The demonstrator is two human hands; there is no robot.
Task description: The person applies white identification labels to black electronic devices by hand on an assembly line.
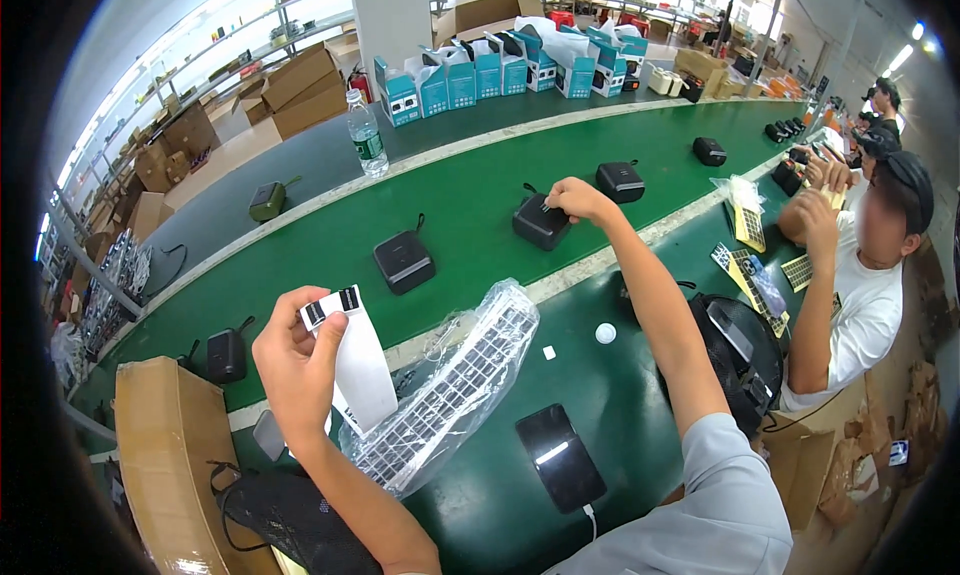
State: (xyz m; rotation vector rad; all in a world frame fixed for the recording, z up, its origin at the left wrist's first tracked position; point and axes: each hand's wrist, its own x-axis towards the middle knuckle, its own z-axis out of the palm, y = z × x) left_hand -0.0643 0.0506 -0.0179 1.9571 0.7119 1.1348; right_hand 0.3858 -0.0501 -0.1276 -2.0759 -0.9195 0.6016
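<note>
Conveyor belt (pixel 470 190): green, curving across the view from lower left to upper right, carrying several small black box-shaped speakers spaced apart along it.

Tabletop (pixel 600 375): dark green strip on the near side of the belt, edged by a pale line. A co-worker in a white shirt (pixel 860 315) sits at its right end.

Cardboard box (pixel 175 455): open, at lower left, beside a black mesh bag.

Teal cartons (pixel 500 70): a row along the far side of the belt, with a water bottle (pixel 367 135) standing to their left.

Clear plastic bag of small white pieces (pixel 450 395): lies on the tabletop just right of the left hand, partly over the pale edge line.

Black phone (pixel 560 457): flat on the tabletop, cable attached at its near end.

Black speaker (pixel 540 222): on the belt, mid-frame. Right hand (pixel 575 200): arm stretched out, fingertips closed on the speaker's top edge, a clenched pinch.

White label sheet (pixel 350 360): held upright above the tabletop, black stickers at its top edge. Left hand (pixel 295 360): grip wrapped around the sheet's left side, thumb by the stickers.

White disc (pixel 605 333): loose on the tabletop near the right forearm.

Risks, as judged: the pinch on the speaker is shallow and at full reach, so it could slip or tip the unit on the belt; the forearm passes close over the loose disc and could sweep it off; the limp sheet may fold onto its own stickers.
</note>
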